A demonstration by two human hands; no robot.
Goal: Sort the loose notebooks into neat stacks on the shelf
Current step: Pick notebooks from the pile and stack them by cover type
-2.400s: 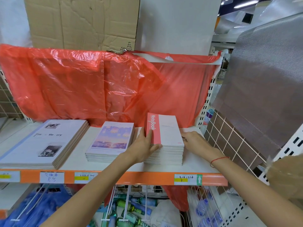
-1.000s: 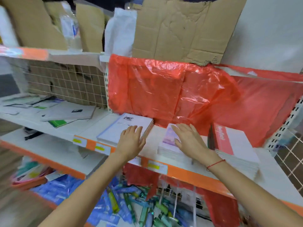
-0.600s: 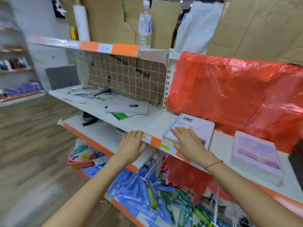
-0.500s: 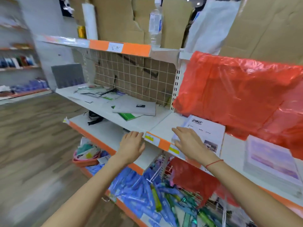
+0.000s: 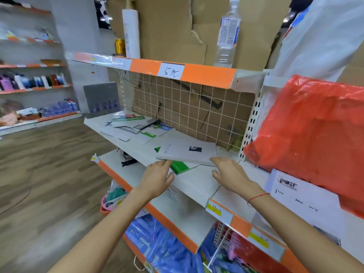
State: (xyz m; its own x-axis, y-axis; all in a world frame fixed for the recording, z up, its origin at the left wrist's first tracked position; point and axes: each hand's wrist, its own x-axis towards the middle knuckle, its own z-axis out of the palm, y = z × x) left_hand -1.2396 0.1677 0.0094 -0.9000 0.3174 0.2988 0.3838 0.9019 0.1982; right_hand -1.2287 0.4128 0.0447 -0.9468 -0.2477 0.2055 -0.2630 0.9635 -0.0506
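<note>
A grey notebook lies askew on the white shelf, on top of a green notebook. My left hand reaches toward the grey notebook's near left corner, fingers straight, holding nothing. My right hand hovers with spread fingers at its near right corner. Several loose notebooks lie scattered at the shelf's far left end. A white "Time Memory" stack sits on the adjoining shelf to the right.
A wire grid panel backs the shelf. The upper shelf with an orange price strip carries a plastic bottle and cardboard. Red plastic sheeting hangs at right. Blue packets fill the bin below.
I have turned left from the stacked notebooks to the neighbouring shelf. Both hands left the stacks and moved up to the loose grey notebook.
</note>
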